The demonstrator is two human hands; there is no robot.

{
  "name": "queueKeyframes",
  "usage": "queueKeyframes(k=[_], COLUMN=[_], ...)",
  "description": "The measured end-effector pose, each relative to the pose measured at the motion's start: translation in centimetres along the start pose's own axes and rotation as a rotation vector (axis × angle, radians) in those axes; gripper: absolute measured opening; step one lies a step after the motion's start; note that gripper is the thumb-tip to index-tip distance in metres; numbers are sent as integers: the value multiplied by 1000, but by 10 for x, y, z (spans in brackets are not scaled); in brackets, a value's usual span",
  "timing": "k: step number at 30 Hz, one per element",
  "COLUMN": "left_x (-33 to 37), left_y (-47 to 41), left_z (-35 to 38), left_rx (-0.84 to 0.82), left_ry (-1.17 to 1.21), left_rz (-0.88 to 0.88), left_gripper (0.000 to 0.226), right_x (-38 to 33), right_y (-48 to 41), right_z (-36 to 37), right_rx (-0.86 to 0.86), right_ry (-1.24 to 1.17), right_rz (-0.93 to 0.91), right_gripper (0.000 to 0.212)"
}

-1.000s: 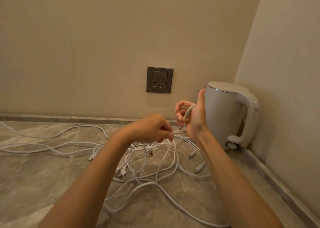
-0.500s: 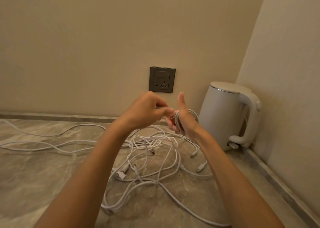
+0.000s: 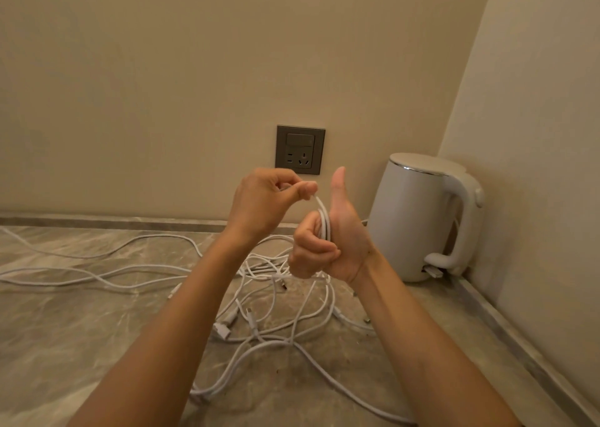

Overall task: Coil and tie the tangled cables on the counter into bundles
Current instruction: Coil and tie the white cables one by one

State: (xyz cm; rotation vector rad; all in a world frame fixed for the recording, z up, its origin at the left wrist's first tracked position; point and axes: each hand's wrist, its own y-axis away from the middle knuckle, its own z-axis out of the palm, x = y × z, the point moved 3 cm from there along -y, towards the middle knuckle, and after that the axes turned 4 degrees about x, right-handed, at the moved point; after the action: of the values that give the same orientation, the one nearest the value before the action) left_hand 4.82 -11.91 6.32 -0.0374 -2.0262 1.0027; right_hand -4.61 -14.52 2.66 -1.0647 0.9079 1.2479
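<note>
Coiling in hand: right hand (image 3: 337, 248), thumb up, fingers (image 3: 310, 253) curled round 1 white cable coil (image 3: 324, 223); left hand (image 3: 266, 204) at its 10 o'clock pinches the strand; the tangled cables (image 3: 276, 332) lie on the tabletop (image 3: 81, 345) at 6 o'clock; next likely another wrap.

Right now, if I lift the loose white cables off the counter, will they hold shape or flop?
Probably floppy: the cables lie in slack curves on the counter. Lifting one likely drags others, since strands cross in the heap. Likely light: the right hand holds several loops in curled fingers.
</note>
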Motion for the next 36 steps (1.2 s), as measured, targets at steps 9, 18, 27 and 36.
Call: queueKeyframes(k=[9,18,27,36], left_x=[-19,-15,2,15], left_y=[16,31,28,12], left_z=[37,49,41,14], left_rx=[-425,-758,-859,-621], left_ry=[-9,-69,-449,-442], left_rz=[-199,-267,-80,53], left_gripper=[26,35,33,20], right_x=[-18,-32,-33,-16], right_y=[8,28,37,32], right_z=[-14,-37,-52,-64], right_rx=[-75,487,954,1081], right_ry=[-366,-509,-43,488], right_rz=[-383,-662,-503,-122], right_gripper=[83,86,86,87])
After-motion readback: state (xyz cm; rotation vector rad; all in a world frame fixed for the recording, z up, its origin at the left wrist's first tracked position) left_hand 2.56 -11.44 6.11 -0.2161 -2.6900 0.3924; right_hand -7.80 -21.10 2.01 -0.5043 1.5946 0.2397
